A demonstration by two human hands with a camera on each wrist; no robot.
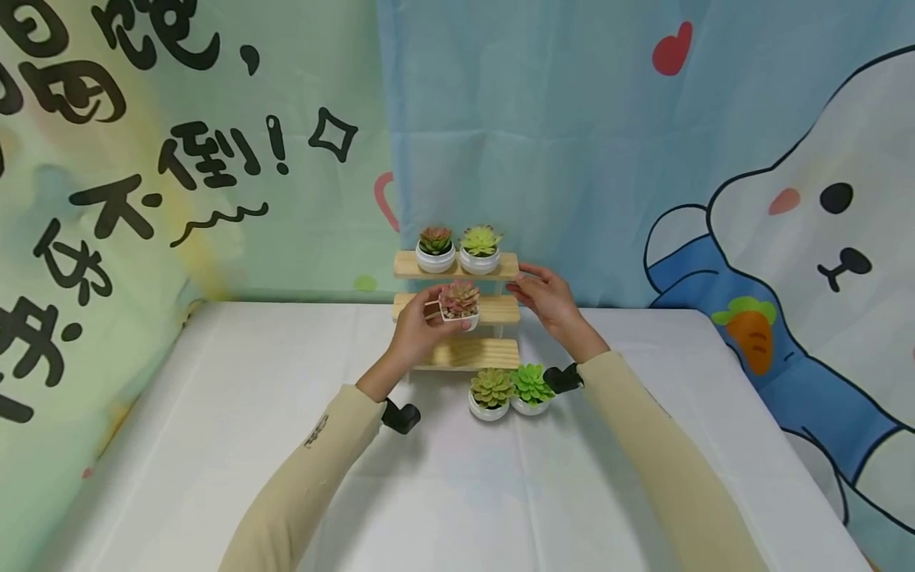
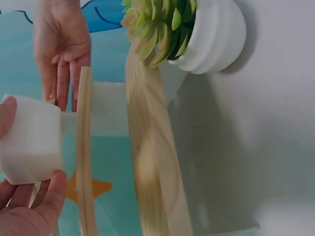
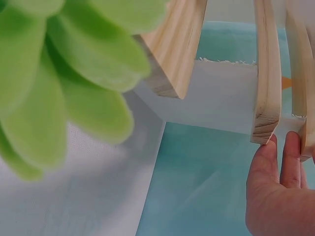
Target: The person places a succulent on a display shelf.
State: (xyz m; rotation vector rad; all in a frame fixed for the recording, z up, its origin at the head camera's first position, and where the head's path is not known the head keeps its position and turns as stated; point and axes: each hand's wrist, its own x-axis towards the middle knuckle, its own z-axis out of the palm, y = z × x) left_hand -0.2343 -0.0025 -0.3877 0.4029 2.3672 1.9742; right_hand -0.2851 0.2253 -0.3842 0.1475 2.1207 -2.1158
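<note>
My left hand (image 1: 422, 324) holds a white pot with a pink succulent (image 1: 459, 299) in front of the middle board. Fingers and thumb pinch the pot's sides; the left wrist view shows its plain white pot (image 2: 32, 140). My right hand (image 1: 552, 300) is at the right end of a three-tier wooden stand (image 1: 468, 354). Its fingers pinch the top board's end (image 3: 306, 147), and one fingertip touches the middle board's end (image 3: 265, 135). A reddish-green succulent (image 1: 435, 248) and a yellow-green succulent (image 1: 480, 248) stand in round white pots on the top board.
On the white table (image 1: 472, 492), before the stand's lower right, are an olive-green succulent (image 1: 491, 392) and a bright green succulent (image 1: 531, 388), side by side in white pots. Printed cloth (image 1: 572, 143) hangs close behind the stand.
</note>
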